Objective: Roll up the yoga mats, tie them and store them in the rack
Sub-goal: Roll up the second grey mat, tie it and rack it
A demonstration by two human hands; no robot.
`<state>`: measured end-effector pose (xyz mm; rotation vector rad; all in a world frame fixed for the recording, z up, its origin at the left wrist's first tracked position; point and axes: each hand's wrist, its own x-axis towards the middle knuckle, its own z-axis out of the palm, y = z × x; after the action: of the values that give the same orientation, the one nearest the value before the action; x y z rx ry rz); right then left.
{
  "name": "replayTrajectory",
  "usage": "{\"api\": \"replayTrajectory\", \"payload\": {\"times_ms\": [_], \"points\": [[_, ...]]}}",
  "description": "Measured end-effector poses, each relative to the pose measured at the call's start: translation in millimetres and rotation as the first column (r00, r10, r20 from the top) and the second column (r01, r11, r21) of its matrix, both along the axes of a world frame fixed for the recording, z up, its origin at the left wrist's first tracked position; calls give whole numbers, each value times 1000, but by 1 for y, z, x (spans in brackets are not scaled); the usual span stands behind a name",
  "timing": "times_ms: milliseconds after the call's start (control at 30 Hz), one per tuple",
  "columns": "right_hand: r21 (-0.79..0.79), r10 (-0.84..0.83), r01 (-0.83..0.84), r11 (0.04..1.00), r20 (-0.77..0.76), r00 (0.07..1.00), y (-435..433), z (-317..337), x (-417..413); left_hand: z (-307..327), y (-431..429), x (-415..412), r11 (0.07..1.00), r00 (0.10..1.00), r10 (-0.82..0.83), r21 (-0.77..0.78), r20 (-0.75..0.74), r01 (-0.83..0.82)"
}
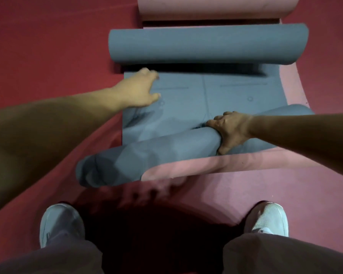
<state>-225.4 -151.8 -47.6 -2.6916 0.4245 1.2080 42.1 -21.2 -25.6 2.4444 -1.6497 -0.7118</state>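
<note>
A blue yoga mat point(196, 107) lies on a pink mat point(285, 184) on the red floor. Its far end is curled into a thick roll point(206, 44). Its near end forms a second, slanted roll point(147, 155) running from lower left to upper right. My right hand point(230, 131) grips this near roll around its middle, fingers curled over the top and thumb underneath. My left hand point(141, 89) rests on the flat blue mat near its left edge, fingers loosely bent and holding nothing. The picture is blurred around the near roll.
The pink mat's far end is curled up into a roll point(216, 8) at the top of the view. My two white shoes point(61, 224) point(269, 218) stand on the floor and the pink mat's near edge. Red carpet point(48, 46) surrounds the mats.
</note>
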Motion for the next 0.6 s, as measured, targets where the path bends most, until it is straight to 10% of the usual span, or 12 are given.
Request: {"api": "replayTrajectory", "payload": {"times_ms": [233,400,600], "points": [[152,-68,69,986,-10,998,1,4,-2,-39,67,-103,921,949,-270,243,-161,303],[181,-163,179,967,-98,982,-7,12,8,-38,63,-107,834,877,-479,324,28,446],[-68,-261,259,964,-23,965,-5,8,45,-32,34,-71,855,929,-354,366,-105,368]]}}
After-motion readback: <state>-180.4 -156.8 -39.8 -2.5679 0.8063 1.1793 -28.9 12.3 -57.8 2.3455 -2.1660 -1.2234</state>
